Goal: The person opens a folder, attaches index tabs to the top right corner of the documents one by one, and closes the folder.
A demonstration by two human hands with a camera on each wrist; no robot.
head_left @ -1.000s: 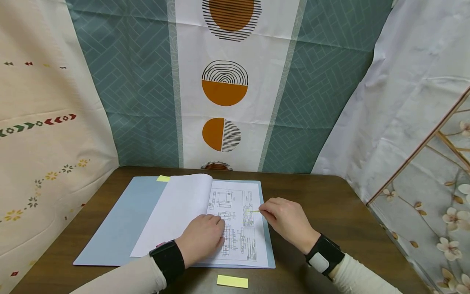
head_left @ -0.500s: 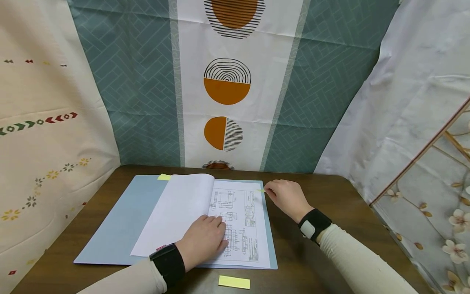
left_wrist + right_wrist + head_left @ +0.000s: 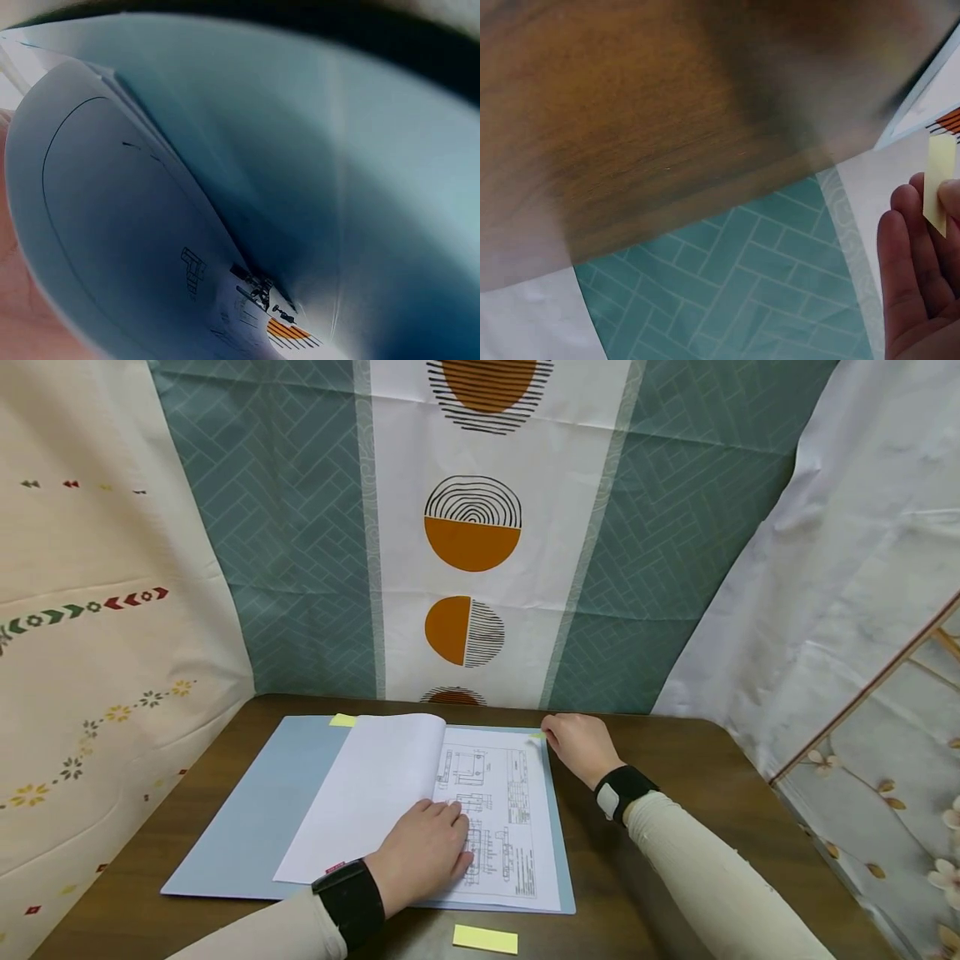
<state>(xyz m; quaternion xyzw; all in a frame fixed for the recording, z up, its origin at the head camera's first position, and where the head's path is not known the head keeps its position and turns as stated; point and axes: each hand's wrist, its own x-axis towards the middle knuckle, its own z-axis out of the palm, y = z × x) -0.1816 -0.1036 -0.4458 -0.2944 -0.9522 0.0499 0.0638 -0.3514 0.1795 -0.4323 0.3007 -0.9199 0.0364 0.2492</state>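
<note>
A light blue folder (image 3: 240, 827) lies spread on the table, with white sheets inside. The turned-over sheets (image 3: 360, 793) curve up at the fold, and a page of technical drawings (image 3: 525, 835) is exposed on the right. My left hand (image 3: 422, 853) rests with extended fingers across the fold and the drawing page. At the page's top right corner is my right hand (image 3: 581, 747), pinching a small yellow sticky note (image 3: 939, 180) between thumb and fingers. In the right wrist view the note stands out from the fingertips. Whether it touches the paper is hard to tell.
A yellow sticky note pad (image 3: 485, 938) lies on the brown wooden table (image 3: 637, 877) in front of the folder. Another yellow sticky note (image 3: 342, 720) sticks out at the top of the turned sheets. Patterned cloths (image 3: 300, 527) hang behind and beside the table.
My right hand has carried the sticky note away from me, from beside the middle of the drawing page up to its top right corner. My left hand stays on the sheets.
</note>
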